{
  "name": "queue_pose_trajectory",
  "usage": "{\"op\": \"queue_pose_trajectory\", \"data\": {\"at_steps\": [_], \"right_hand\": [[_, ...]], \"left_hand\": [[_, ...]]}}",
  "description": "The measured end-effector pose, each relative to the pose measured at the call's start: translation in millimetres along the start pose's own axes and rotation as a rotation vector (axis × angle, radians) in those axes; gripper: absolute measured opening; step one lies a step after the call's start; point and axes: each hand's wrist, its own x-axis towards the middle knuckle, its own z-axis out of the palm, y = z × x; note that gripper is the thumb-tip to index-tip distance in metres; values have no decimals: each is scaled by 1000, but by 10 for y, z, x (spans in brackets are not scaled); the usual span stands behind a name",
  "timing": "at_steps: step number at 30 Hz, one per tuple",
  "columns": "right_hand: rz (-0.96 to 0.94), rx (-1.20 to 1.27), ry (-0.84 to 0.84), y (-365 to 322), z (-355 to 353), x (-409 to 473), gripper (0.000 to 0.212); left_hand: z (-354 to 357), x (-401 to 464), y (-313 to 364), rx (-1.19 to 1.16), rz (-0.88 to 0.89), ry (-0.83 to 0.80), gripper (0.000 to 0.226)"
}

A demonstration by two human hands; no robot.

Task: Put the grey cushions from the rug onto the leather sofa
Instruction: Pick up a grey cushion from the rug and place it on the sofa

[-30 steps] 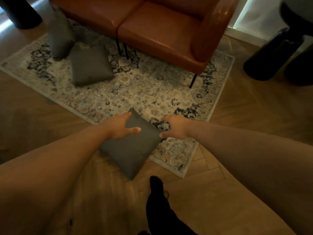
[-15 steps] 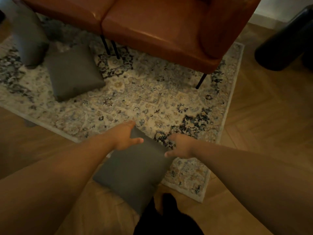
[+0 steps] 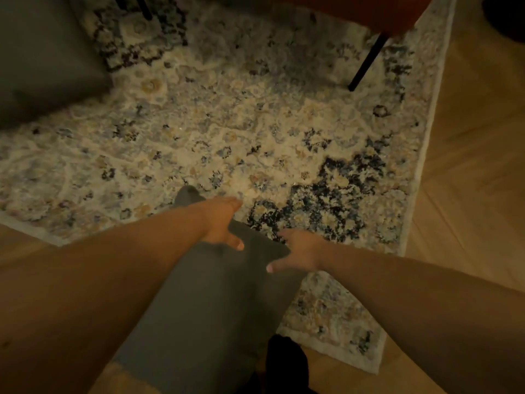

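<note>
A grey cushion [image 3: 216, 302] lies at the rug's near edge, partly over the wooden floor, right below me. My left hand [image 3: 223, 223] clasps its upper left edge, thumb on top and fingers curled behind. My right hand [image 3: 297, 251] holds its right edge, thumb pressed on the fabric. A second grey cushion [image 3: 42, 58] lies on the patterned rug [image 3: 255, 132] at the far left. Only a corner of the brown leather sofa [image 3: 389, 12] shows, at the top right.
A black sofa leg [image 3: 366, 61] stands on the rug at the upper right, another [image 3: 145, 7] at the top left. Wooden floor [image 3: 477, 166] borders the rug on the right and in front. My black-clad foot [image 3: 287, 362] is beside the cushion.
The view has tipped down and moved closer, so most of the sofa has left the frame. Both hands have closed in on the cushion's edges, and it now looks larger and nearer.
</note>
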Motion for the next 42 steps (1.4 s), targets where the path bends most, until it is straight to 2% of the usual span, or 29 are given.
{"op": "queue_pose_trajectory", "data": {"at_steps": [5,10,12,16,21,25,31,37,42], "right_hand": [[17,124,-44,300,248,676,138],[58,192,-160,471,309,1083,152],[79,192,-208,487,281,1201,151],[90,210,-220,420,288,1226,134],[-11,120,-67,221,305,868,122],[-106,7,85,-59,214,295,107],[-197,-264,346,-546,-440,-759,98],[-295,-577,602,-1293,-1480,-2194,97],[-297,-684,788,-1923,-2208,-3417,92]], "left_hand": [[285,692,-192,137,16,-137,137],[313,1017,-312,206,-22,-217,148],[314,1097,-349,194,-47,-257,146],[335,1117,-346,139,-28,-259,123],[285,699,-322,177,34,-106,108],[82,127,-251,188,48,-5,107],[-513,-863,-5,220,29,314,95],[-1576,-2057,318,238,22,639,89],[-2694,-3076,592,316,53,795,93]]}}
